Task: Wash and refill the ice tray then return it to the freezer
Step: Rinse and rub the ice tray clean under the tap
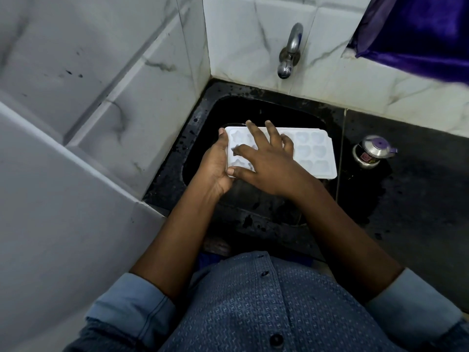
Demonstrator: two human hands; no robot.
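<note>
Ice tray over the sink, both hands on it

From my feed, the white plastic ice tray with star and heart-shaped moulds (314,151) sits level over the black stone sink basin (203,138), right below the chrome wall tap (289,54) — no water visible from it. My left hand (215,168) clamps the tray's left short edge, thumb on the top corner, fingers wrapped under. My right hand (266,161) lies on top with fingers spread wide, fingertips pressing into the left-side moulds, not pinching anything. A small steel pot with a purple-knobbed lid (371,152) stands on the dark counter (418,199), well right of the tray.
</note>
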